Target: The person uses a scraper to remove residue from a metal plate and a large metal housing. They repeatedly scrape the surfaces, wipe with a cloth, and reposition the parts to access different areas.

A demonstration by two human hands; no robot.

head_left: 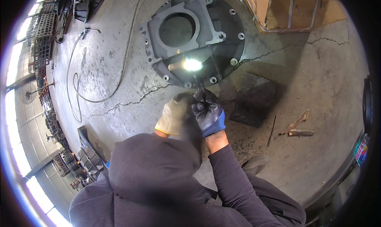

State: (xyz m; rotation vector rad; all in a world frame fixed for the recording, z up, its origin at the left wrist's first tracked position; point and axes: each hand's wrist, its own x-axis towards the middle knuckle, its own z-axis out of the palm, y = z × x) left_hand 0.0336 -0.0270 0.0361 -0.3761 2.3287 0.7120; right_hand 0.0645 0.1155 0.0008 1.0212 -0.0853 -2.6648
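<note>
A round grey metal housing (222, 24) lies on the floor ahead, with a large central hole and bolt holes around its rim. At its near part glows a very bright white light (193, 64), which washes out what lies beneath. A short brown piece (175, 66) is beside the glow. My right hand (209, 115), in a blue and grey glove, is closed around a slim dark tool (195, 79) reaching toward the light. Close beside it is my left hand (172, 115) in a cream glove; its fingers are hidden and blurred by a dark shape.
A dark flat sheet (254, 100) lies right of my hands, near a thin rod (272, 131) and wood scraps (301, 132). A strapped cardboard box (293, 8) stands far right. A hose (126, 58) curves across the left floor, and a fan (28, 93) stands at far left.
</note>
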